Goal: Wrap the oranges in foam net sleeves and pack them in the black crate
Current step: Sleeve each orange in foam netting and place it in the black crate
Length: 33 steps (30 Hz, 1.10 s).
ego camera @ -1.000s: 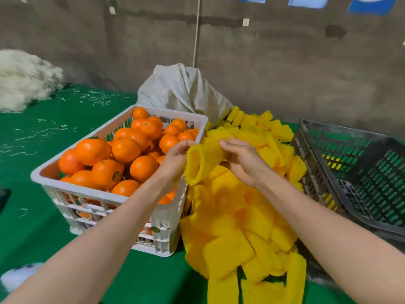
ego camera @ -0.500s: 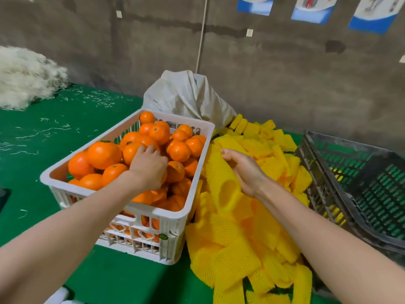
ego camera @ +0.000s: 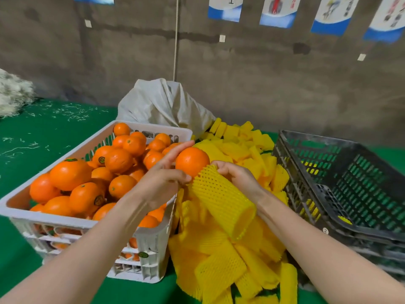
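Note:
My left hand holds one orange above the right rim of the white crate, which is full of oranges. My right hand grips the top edge of a yellow foam net sleeve. The sleeve's upper mouth touches the underside of the held orange and its open lower end points down toward me. A large pile of yellow sleeves lies between the two crates. The black crate stands at the right, tilted, and the part of its inside that I see holds no oranges.
A grey cloth sack sits behind the white crate against the concrete wall. A heap of white shredded fibre lies at the far left on the green table cover. Posters hang high on the wall.
My left hand has lifted an orange out of the white crate and brought it to the sleeve. My right hand has raised the sleeve to meet it.

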Each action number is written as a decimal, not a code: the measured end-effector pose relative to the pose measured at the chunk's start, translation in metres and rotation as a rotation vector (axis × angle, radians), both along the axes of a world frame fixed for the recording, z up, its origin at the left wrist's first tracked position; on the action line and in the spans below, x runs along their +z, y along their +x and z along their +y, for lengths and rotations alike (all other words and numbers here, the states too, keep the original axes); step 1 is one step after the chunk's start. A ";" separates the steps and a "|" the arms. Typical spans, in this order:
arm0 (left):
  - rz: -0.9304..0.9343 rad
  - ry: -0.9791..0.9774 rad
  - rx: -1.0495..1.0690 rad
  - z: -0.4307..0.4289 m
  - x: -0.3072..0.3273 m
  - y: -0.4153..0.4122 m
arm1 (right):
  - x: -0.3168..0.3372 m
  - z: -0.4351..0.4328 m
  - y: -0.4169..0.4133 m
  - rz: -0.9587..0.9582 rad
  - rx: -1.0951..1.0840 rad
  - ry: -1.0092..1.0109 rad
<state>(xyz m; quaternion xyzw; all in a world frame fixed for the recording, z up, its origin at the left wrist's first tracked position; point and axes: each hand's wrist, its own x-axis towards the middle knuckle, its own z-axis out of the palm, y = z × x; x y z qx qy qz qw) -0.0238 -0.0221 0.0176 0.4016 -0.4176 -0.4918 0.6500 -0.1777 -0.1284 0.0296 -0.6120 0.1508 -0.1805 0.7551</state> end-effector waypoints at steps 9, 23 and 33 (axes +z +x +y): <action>0.182 0.071 0.197 -0.017 -0.005 -0.030 | 0.001 0.009 -0.016 0.018 -0.038 -0.423; 0.213 0.050 0.183 -0.024 -0.014 -0.057 | 0.004 0.011 -0.014 0.039 -0.653 -0.961; 0.155 -0.008 0.311 -0.033 -0.013 -0.079 | -0.007 0.024 -0.010 0.014 -0.932 -0.934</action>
